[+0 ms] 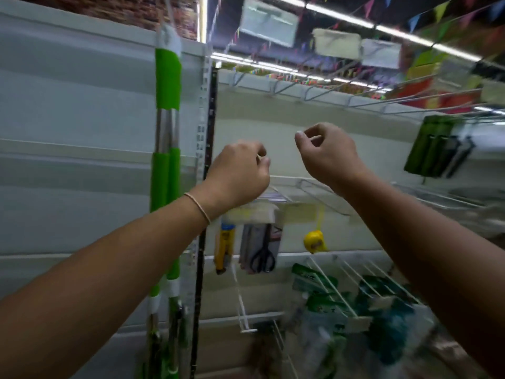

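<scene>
Left hand [240,173]: hovering at back panel just above hook [304,183], fingers curling in, tips hidden; what it grips, cannot tell. Right hand [328,151]: hovering beside it, thumb and forefinger pinching together, nothing visible between. Judged: preparing to load hook. Scissors pack [262,250] and cutter [225,244] hanging below; 2 mop handles [166,86] hanging at left.

2 hands [237,173], 1 scissors [263,255], 1 knife [226,242]

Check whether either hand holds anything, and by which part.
Cannot be told: left hand and right hand both curl with fingertips pinched together, but nothing shows between them.
</scene>
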Demonstrator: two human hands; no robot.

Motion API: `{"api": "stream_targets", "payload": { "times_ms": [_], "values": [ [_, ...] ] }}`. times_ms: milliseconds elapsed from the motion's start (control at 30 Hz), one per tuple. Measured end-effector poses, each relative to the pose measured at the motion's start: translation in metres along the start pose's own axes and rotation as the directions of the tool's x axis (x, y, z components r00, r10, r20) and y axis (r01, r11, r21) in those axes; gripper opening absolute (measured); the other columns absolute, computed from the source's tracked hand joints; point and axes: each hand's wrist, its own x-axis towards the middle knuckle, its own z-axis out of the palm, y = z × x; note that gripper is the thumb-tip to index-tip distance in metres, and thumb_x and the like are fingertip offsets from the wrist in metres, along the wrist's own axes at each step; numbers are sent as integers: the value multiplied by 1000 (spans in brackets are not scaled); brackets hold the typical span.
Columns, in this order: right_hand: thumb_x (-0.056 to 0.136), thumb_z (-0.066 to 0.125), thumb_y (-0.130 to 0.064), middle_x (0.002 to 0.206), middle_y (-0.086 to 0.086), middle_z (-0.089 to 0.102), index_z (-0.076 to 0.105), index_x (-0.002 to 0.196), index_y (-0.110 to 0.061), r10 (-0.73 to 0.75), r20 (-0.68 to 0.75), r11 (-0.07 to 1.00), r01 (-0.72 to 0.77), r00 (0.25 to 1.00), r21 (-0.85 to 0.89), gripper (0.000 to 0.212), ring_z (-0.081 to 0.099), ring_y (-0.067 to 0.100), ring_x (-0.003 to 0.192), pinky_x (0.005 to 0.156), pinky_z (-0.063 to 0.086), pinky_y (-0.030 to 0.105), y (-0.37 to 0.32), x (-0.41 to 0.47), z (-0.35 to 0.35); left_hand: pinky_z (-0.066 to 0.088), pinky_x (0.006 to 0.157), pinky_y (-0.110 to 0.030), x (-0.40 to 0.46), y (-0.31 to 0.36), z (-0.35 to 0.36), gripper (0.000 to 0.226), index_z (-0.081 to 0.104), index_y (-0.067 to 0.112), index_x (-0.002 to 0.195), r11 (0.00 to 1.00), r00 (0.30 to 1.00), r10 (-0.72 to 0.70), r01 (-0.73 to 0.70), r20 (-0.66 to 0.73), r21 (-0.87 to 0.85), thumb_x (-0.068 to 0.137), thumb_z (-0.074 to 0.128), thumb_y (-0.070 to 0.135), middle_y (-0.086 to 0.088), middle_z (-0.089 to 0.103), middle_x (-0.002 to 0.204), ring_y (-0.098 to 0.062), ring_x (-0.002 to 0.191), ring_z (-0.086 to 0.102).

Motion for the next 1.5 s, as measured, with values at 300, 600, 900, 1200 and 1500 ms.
{"api": "stream_targets", "payload": {
  "times_ms": [300,600,900,1200,1500],
  "values": [
    [94,58,-39,73,-17,58,65,94,-21,78,-83,987,-88,994,-132,19,57,3,69,65,41,22,144,-38,-159,51,83,-35,0,149,120,21,66,13,106,983,992,103,-92,67,-157,91,55,24,-9,73,95,-33,91,64],
    [94,59,-38,73,-14,59,66,92,-19,209,-170,921,-252,963,-298,20,59,10,72,72,40,24,260,-99,-301,44,81,-29,-18,286,244,25,64,11,110,939,947,201,-113,253,-324,94,51,25,-12,70,102,-28,92,61],
    [97,56,-37,93,0,68,66,103,-14,357,-250,831,-428,900,-354,27,64,20,93,90,52,46,328,-149,-397,51,81,-33,-35,393,336,26,63,14,112,858,847,396,-203,356,-472,93,53,29,-9,71,99,-27,92,64],
    [96,55,-40,85,-5,66,66,98,-19,451,-422,710,-602,787,-365,24,64,15,83,72,53,34,425,-178,-475,53,84,-36,-43,491,448,33,60,13,118,737,687,586,-232,430,-635,95,51,34,-9,67,110,-25,97,62],
    [99,50,-42,87,-13,61,61,98,-28,495,-542,565,-725,680,-394,17,59,6,85,69,50,30,520,-156,-532,53,75,-38,-7,571,566,33,63,13,104,640,583,691,-218,428,-736,98,45,40,-7,67,94,-22,83,62]
  ]
}}
